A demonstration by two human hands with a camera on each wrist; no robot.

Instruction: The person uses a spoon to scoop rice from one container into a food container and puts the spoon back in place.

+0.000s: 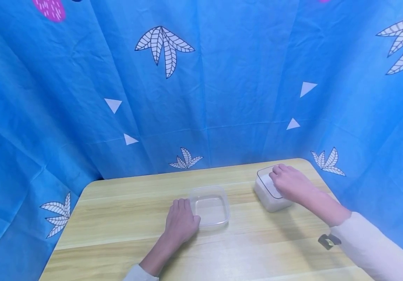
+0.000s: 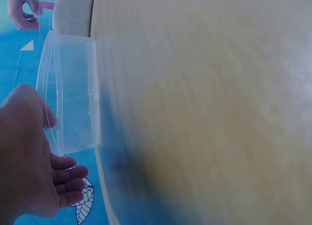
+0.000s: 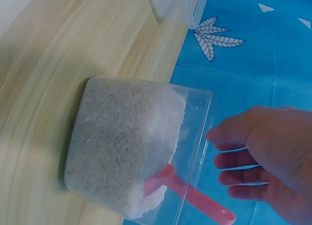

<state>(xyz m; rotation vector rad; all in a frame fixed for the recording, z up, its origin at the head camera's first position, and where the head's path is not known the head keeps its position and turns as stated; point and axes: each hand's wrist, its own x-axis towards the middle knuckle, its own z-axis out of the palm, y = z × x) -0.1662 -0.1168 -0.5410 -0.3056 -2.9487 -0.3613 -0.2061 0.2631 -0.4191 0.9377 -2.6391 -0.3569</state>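
A clear square plastic container stands on the table with nothing in it. My left hand grips its near left side, thumb at the rim and the other fingers round the outer wall. To the right stands a clear box, filled most of the way with pale grain. A pinkish-red scoop is stuck in the grain, its handle leaning out over the rim. My right hand is over this box, thumb tip right at the rim, fingers loosely bent beside the scoop handle and holding nothing.
The light wood table has rounded back corners. A blue curtain with leaf and triangle prints hangs behind it and along both sides. The grain box is close to the table's back right corner.
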